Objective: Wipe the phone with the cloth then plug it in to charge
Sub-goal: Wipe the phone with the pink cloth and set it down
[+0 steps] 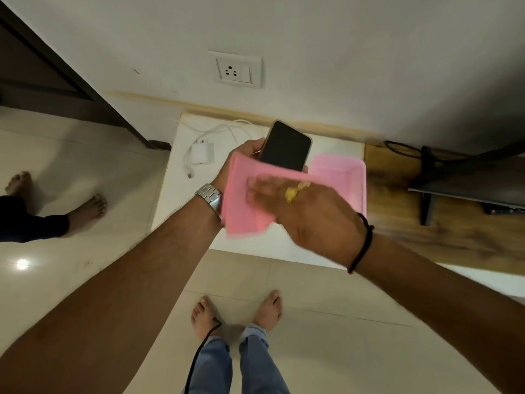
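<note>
The phone [285, 146] is up in the air over the white counter [181, 194], screen dark and facing up, tilted a bit toward the wall. The left hand [250, 150] has its grip wrapped round the phone's lower half from underneath, fingers curled on the edges. The pink cloth [244, 200] is draped over the bottom of the phone and hangs down past the left wrist. The right hand [306, 211] lies on top of the cloth with fingers spread fairly flat, pressing it against the phone (it's blurry, so I'd guess mid-wipe, and I can't tell if the thumb is pinching the cloth).

Handling-wise: the phone looks like a stiff, thin slab, glass front, probably slick and not something you want to drop on tile. Holding it by the long edges seems the safe way, leaving the screen free. The cloth is soft and floppy, so a flat palm works better than a pinch.

Out from there: a white charger [202, 155] with its cable [221, 129] lies on the counter to the left, a pink basket [358, 177] on the right, and a wall socket [237, 70] sits above, nothing plugged in yet.
</note>
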